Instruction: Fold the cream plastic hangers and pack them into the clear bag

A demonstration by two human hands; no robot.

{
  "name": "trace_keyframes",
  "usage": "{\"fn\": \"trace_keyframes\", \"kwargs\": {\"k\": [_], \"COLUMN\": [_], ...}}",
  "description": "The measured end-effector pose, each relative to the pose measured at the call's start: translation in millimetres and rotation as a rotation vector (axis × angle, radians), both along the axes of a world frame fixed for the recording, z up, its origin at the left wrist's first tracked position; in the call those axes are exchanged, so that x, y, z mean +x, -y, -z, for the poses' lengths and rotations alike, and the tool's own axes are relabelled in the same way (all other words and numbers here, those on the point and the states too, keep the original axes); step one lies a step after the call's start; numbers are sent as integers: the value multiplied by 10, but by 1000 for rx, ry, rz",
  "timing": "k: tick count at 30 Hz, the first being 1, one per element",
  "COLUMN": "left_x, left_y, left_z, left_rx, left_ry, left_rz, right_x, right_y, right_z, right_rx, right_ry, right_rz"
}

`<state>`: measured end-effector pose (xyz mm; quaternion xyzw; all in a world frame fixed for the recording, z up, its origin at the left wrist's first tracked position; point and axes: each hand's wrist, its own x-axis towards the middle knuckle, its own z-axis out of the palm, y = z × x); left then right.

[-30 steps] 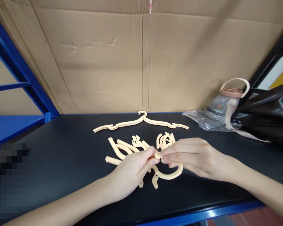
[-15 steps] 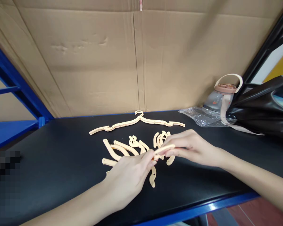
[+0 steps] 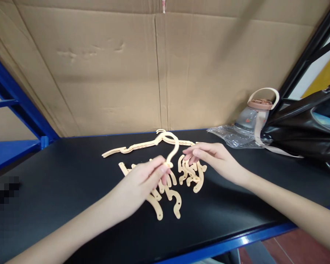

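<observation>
Between the fingertips of my left hand (image 3: 145,179) is a cream hanger hook (image 3: 176,143), its curve pointing up. My right hand (image 3: 211,157) hovers over the right-hand pile of curved hanger pieces (image 3: 200,178), fingers apart and holding nothing visible. Beneath my left hand spreads another pile of hanger arm pieces (image 3: 156,211), partly covered by the hand. One S-shaped hanger piece (image 3: 177,205) lies at the near side of that pile. Behind both hands a joined clothes hanger (image 3: 143,145) lies flat, partly hidden by the held hook and my right hand.
All this lies on a black tabletop (image 3: 222,216) with a blue front edge. At the back right stand a bottle with a strap (image 3: 251,117), clear plastic wrap (image 3: 228,135) and a black bag (image 3: 299,128). A cardboard wall (image 3: 112,73) closes off the back.
My hands have come apart. The left one has raised the hook upright, and the right one has moved up and away, its fingers now free.
</observation>
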<state>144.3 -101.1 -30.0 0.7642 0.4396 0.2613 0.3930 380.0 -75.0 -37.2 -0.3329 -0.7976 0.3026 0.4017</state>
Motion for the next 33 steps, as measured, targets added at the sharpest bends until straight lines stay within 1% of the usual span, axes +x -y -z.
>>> {"fn": "trace_keyframes", "kwargs": {"k": [3,5,9,14,17,20,22,25,27,29,33], "left_x": [-57,-75,-89,-109,-108,-115,-131,-150,-145,-127,-91], "left_y": [-108,-142,-141,-128,-121,-132,-160,-213,-229,-222,-168], "left_z": [-83,-134,-183,-198,-228,-247,-239,-205,-185,-173,-170], "left_rx": [-111,-176,-203,-203,-247,-300,-337,-367,-359,-356,-406], "left_ry": [207,298,384,379,412,451,461,474,473,458,441], "left_rz": [-78,-134,-196,-195,-203,-198,-183,-155,-155,-162,-158], "right_x": [107,174,254,268,257,256,266,292,311,329,358], "right_y": [-159,-243,-307,-280,-270,-275,-286,-303,-312,-326,-399], "right_z": [3,6,-20,-73,-69,-48,-37,-35,-34,-23,43], "right_rx": [272,373,391,365,391,359,279,129,51,-13,-132], "right_ry": [334,525,707,910,1009,1010,959,857,801,763,657], "right_rz": [218,286,307,313,346,358,330,230,172,126,26]}}
